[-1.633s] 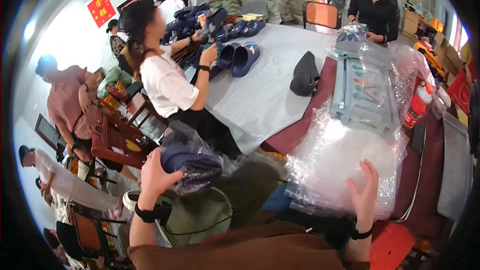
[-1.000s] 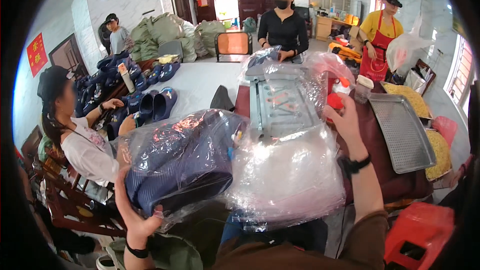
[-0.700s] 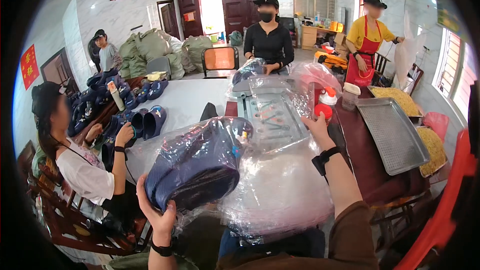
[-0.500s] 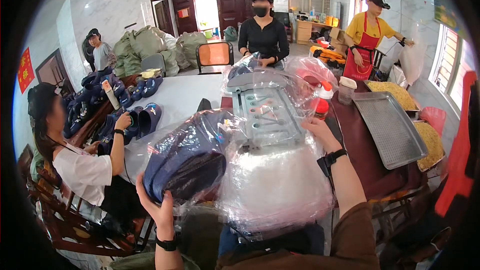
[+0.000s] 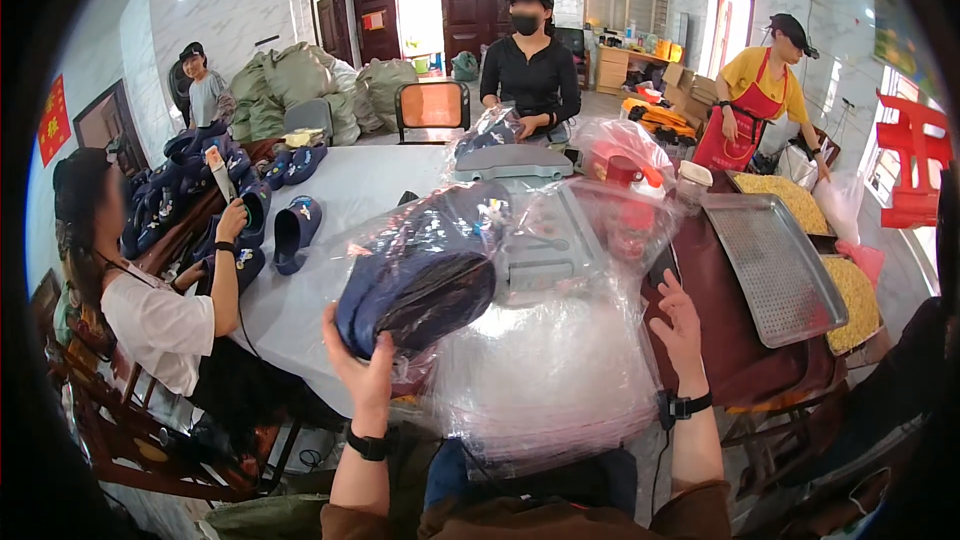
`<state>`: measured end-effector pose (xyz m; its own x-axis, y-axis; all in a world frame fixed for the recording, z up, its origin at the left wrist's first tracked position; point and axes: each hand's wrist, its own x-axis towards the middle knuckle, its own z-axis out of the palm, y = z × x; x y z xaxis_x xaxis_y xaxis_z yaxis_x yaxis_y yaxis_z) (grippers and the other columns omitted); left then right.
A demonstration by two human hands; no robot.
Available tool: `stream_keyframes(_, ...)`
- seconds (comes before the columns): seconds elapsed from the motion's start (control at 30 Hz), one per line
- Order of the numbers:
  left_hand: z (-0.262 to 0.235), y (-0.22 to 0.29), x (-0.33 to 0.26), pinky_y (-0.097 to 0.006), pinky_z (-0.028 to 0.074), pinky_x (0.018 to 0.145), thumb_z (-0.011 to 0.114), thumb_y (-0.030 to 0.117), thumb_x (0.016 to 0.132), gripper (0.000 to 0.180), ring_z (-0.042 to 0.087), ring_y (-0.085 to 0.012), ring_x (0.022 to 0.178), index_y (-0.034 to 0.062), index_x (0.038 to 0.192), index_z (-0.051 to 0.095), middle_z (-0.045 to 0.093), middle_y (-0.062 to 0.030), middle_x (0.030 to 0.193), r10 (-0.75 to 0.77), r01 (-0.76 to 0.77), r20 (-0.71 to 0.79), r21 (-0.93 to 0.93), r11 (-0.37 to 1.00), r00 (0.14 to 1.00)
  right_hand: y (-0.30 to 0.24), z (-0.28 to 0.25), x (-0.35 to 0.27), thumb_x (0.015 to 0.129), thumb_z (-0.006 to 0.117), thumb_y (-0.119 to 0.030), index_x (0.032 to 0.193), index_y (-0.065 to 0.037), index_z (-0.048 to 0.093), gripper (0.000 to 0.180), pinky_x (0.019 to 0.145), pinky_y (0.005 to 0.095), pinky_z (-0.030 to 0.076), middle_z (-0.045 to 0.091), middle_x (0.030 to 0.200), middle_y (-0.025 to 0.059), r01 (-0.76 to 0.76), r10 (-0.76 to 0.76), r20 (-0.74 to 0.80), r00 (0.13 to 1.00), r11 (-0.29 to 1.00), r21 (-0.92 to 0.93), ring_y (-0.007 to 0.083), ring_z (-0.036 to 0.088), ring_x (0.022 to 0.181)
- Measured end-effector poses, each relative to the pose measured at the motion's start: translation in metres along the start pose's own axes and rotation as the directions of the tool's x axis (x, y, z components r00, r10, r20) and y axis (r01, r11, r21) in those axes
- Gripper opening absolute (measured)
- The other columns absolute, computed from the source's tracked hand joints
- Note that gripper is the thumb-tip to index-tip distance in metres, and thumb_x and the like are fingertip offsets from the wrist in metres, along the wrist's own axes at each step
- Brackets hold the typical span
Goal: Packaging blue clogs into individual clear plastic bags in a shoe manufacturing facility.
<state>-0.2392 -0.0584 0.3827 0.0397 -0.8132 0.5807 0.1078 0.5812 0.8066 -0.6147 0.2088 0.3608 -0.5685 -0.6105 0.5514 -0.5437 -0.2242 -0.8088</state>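
Left hand: the left hand [image 5: 365, 370] is clamped from below on the near end of a dark blue slipper [image 5: 420, 275], thumb on one side and fingers on the other.
Right hand: the right hand [image 5: 682, 325] is spread open, fingers apart, pressed flat against the clear plastic bag [image 5: 545, 360]; it grips nothing firmly.
Where the slipper is: held up in front of the chest, above the desk [image 5: 340, 190], wrapped in the bag's film.
Handling: the slipper looks light and soft, likely foam or rubber, and should bend under a squeeze; holding it at the heel end or across the middle of the sole seems safest. The film is thin, slack and slippery, so it will slide and crumple; best pinched at its rim.
Bag contents: the slipper sits in the upper left part; the rest of the bag hangs loose and seems empty, though glare hides some of it.
Other containers: a metal tray [image 5: 775, 265] lies bare to the right, next to trays of yellow grains [image 5: 850, 290]; more blue slippers [image 5: 290, 230] lie on the desk.
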Motion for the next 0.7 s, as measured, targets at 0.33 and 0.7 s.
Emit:
stream_keyframes(0.33, -0.010, -0.022, -0.014, -0.041, 0.040, 0.105, 0.072, 0.018, 0.057, 0.091, 0.053, -0.0317, 0.118, -0.0034, 0.139, 0.042, 0.052, -0.0180, 0.129, 0.153, -0.172, 0.346, 0.024, 0.985, 0.926, -0.030, -0.010, 0.018, 0.083, 0.068, -0.004, 0.135, -0.007, 0.047, 0.056, 0.111, 0.0364, 0.032, 0.047, 0.149, 0.0114, 0.059, -0.066, -0.310, 0.949, 0.998, -0.032, 0.0220, 0.044, 0.135)
stream_keyframes(0.7, -0.042, 0.016, -0.028, -0.041, 0.046, 0.095, 0.079, 0.035, 0.050, 0.091, 0.061, -0.0367, 0.106, -0.0021, 0.130, 0.055, 0.063, -0.0206, 0.117, 0.197, -0.272, 0.550, 0.057, 0.961, 0.811, -0.066, 0.020, -0.034, 0.063, 0.084, -0.033, 0.109, -0.010, 0.068, 0.054, 0.114, 0.0559, 0.030, 0.064, 0.083, 0.0032, 0.317, -0.105, 0.359, 0.927, 0.728, -0.607, 0.0259, 0.061, 0.088)
